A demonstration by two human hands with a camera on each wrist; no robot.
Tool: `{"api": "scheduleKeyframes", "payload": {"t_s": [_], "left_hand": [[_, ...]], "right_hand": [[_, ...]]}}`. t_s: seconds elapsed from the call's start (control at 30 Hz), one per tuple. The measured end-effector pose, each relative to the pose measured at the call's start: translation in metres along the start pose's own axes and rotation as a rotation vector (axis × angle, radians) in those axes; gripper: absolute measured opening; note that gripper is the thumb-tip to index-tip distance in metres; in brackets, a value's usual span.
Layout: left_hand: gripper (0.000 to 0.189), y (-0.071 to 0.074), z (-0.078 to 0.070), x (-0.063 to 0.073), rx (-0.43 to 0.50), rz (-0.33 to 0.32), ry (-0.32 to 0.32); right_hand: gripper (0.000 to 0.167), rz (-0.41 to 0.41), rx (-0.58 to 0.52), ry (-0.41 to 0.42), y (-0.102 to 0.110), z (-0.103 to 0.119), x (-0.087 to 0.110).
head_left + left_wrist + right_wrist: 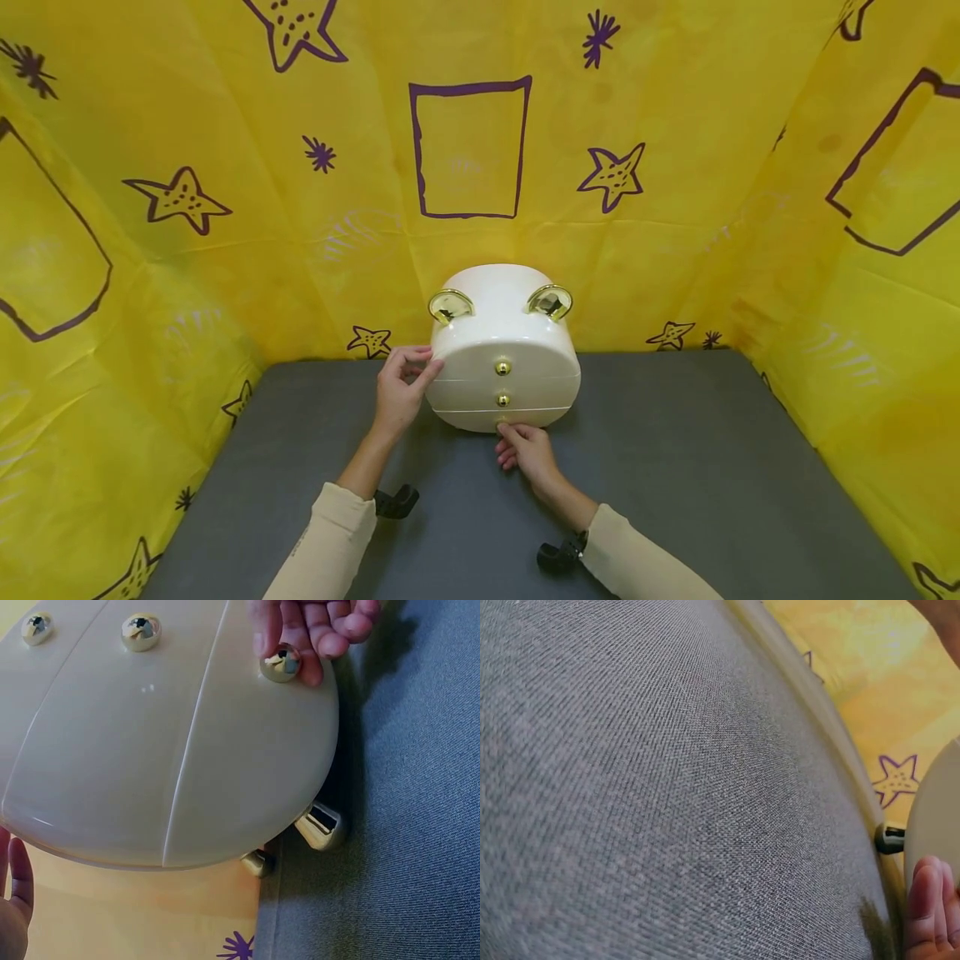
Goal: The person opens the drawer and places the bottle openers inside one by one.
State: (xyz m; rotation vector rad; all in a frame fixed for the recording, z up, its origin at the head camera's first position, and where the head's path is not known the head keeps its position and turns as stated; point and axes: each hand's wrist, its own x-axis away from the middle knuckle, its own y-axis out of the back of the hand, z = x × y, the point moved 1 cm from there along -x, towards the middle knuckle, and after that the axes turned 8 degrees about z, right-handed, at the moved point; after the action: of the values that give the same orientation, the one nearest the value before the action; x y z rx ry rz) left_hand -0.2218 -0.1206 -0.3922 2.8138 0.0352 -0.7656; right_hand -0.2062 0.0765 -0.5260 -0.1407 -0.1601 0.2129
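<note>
A cream, rounded drawer box [504, 321] with two gold ears and a column of gold knobs stands on the grey surface. My right hand [528, 454] pinches the lowest knob [280, 664] between thumb and fingers, at the bottom drawer front. My left hand [401, 392] rests against the box's left side, thumb near the front edge; in the left wrist view only part of that hand [16, 900] shows. The drawer fronts appear flush. At the right wrist view's edge, fingers of the right hand [930, 907] lie beside the box [939, 802].
The grey cloth-like surface [675, 467] spreads around the box. A yellow patterned backdrop [480, 242] rises close behind it and along both sides. Short gold feet [322, 827] hold the box up. Black wrist devices [397, 502] sit on both arms.
</note>
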Motion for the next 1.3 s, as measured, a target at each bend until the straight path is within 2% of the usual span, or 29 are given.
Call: {"api": "scheduleKeyframes", "payload": {"t_s": [0.43,0.63,0.87,1.03,1.3], "left_hand": [[0.018,0.0,0.002,0.003,0.015,-0.017,-0.016],[0.017,0.0,0.0,0.005,0.024,-0.028,-0.017],[0.019,-0.001,0.001,0.005,0.021,-0.027,0.023],[0.018,-0.001,0.001,0.004,0.031,-0.039,0.012],[0.019,-0.001,0.001,0.003,0.031,-0.024,0.015]], "right_hand": [[0.034,0.013,0.016,0.0,-0.003,0.004,0.006],[0.036,0.006,0.019,-0.021,-0.001,-0.002,0.003],[0.032,0.017,0.032,-0.026,-0.003,0.016,0.015],[0.033,0.01,0.089,-0.002,-0.006,0.027,0.022],[0.033,0.007,0.17,0.011,-0.004,0.027,0.019]]}}
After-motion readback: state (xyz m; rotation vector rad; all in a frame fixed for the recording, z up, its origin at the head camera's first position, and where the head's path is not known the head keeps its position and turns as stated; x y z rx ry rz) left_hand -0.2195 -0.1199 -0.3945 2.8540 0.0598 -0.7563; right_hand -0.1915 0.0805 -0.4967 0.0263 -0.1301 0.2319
